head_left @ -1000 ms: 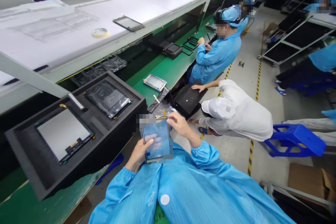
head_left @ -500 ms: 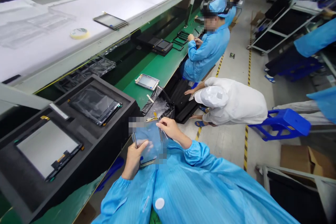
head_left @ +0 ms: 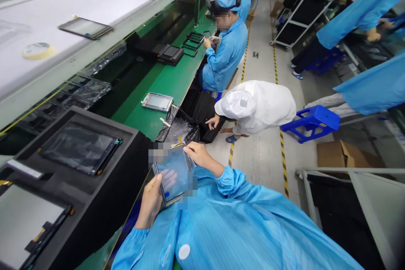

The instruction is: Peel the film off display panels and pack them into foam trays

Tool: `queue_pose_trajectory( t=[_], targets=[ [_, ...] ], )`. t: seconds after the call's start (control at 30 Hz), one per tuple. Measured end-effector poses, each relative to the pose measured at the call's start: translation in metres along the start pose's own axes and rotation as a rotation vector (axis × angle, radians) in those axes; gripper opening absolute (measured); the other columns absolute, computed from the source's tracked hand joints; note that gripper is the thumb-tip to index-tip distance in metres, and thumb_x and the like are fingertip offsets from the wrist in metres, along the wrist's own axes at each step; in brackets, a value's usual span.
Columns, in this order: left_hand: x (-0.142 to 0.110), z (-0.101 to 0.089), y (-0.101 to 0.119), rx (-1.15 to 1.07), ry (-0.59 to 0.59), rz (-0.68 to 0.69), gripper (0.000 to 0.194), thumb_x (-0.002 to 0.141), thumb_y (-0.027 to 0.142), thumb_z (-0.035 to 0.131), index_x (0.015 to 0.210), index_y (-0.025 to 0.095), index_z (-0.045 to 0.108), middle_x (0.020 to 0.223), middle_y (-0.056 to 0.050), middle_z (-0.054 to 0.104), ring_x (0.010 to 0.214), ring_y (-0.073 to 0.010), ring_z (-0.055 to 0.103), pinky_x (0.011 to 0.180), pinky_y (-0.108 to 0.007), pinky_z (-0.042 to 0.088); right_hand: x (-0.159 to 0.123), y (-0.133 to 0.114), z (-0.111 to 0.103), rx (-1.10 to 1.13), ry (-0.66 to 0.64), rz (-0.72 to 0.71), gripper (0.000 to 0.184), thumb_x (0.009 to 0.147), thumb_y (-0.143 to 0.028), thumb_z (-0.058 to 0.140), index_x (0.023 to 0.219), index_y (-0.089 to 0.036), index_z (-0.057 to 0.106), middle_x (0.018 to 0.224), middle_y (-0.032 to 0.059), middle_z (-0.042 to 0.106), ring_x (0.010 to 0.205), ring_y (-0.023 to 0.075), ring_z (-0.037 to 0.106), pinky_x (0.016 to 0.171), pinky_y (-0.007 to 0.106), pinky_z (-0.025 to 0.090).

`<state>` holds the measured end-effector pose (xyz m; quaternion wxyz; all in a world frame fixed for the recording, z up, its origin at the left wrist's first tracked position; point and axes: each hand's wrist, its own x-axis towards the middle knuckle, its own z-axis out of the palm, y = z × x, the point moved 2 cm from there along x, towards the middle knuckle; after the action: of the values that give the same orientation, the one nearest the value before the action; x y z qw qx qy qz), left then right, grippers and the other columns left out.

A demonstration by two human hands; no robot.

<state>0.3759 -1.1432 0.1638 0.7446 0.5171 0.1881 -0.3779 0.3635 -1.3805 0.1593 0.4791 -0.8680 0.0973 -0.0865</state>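
I hold a flat display panel [head_left: 173,174] over my lap, its face partly blurred. My left hand [head_left: 151,202] grips its lower left edge, thumb on the front. My right hand [head_left: 198,154] pinches the panel's upper right corner, where a clear film seems to lift from the edge. A small yellow-tipped flex tail [head_left: 177,142] sticks out at the top. Both my sleeves are blue.
A black foam tray [head_left: 126,135] at my left holds two panels. A green bench [head_left: 167,82] carries a framed panel [head_left: 157,102] and a black bag-lined bin [head_left: 179,128]. A person in white [head_left: 256,105] crouches ahead; another in blue [head_left: 224,50] sits beyond. A blue stool [head_left: 311,120] stands right.
My view has swung right and forward along the line. The panel has tilted a little and my right hand has shifted along its upper right edge; my left hand keeps its grip.
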Motion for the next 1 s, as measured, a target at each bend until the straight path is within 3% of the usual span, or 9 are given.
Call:
queue_pose_trajectory(
  t=[0.23,0.43,0.57,0.7,0.87,1.0],
  targets=[
    [0.006,0.003,-0.001,0.081,0.077,0.025,0.039,0.070,0.038,0.088,0.097,0.013,0.074,0.095,-0.012,0.081,0.109,-0.0358,0.073,0.095,-0.052,0.061,-0.014,-0.003,-0.011,-0.023,0.061,-0.013,0.043,0.103,-0.042,0.048,0.068,-0.019,0.059,0.071,0.0006,0.057,0.072,0.0131,0.053,0.072,0.025,0.041],
    [0.017,0.004,-0.010,0.053,0.071,0.118,0.044,0.065,0.044,0.090,0.090,0.011,0.075,0.082,-0.012,0.080,0.092,-0.0332,0.078,0.085,-0.046,0.064,-0.020,0.000,-0.017,0.056,0.086,0.031,0.052,0.098,-0.056,0.047,0.062,-0.020,0.055,0.067,0.0014,0.056,0.067,0.0144,0.052,0.066,0.027,0.040],
    [0.025,0.007,-0.015,-0.013,0.024,0.146,0.049,0.065,0.051,0.089,0.090,0.012,0.075,0.083,-0.013,0.080,0.076,-0.0274,0.078,0.070,-0.035,0.063,-0.013,0.005,-0.017,0.184,0.013,0.147,0.051,0.091,-0.063,0.053,0.068,-0.019,0.063,0.062,0.0009,0.056,0.061,0.0147,0.051,0.060,0.027,0.041],
    [0.034,0.005,-0.015,-0.142,-0.038,0.175,0.046,0.070,0.052,0.085,0.093,0.014,0.074,0.081,-0.012,0.080,0.072,-0.0234,0.076,0.069,-0.031,0.060,0.008,0.005,-0.018,0.349,-0.084,0.249,0.057,0.088,-0.070,0.051,0.081,-0.017,0.071,0.068,0.0052,0.064,0.060,0.0162,0.055,0.054,0.028,0.044],
    [0.042,-0.004,-0.035,-0.296,-0.063,0.189,0.049,0.073,0.054,0.081,0.097,0.013,0.070,0.085,-0.014,0.079,0.072,-0.0226,0.075,0.070,-0.032,0.057,0.022,-0.001,-0.016,0.207,-0.246,0.179,0.047,0.069,-0.063,0.074,0.090,-0.020,0.078,0.093,0.0135,0.076,0.086,0.0294,0.071,0.069,0.039,0.059],
    [0.059,-0.019,-0.048,-0.387,-0.178,0.198,0.050,0.072,0.055,0.081,0.098,0.014,0.068,0.082,-0.014,0.077,0.071,-0.0234,0.075,0.075,-0.038,0.057,0.035,0.008,-0.006,0.201,-0.279,0.268,0.044,0.061,-0.055,0.082,0.093,-0.025,0.079,0.097,0.0131,0.078,0.082,0.0335,0.074,0.061,0.042,0.062]
  ],
)
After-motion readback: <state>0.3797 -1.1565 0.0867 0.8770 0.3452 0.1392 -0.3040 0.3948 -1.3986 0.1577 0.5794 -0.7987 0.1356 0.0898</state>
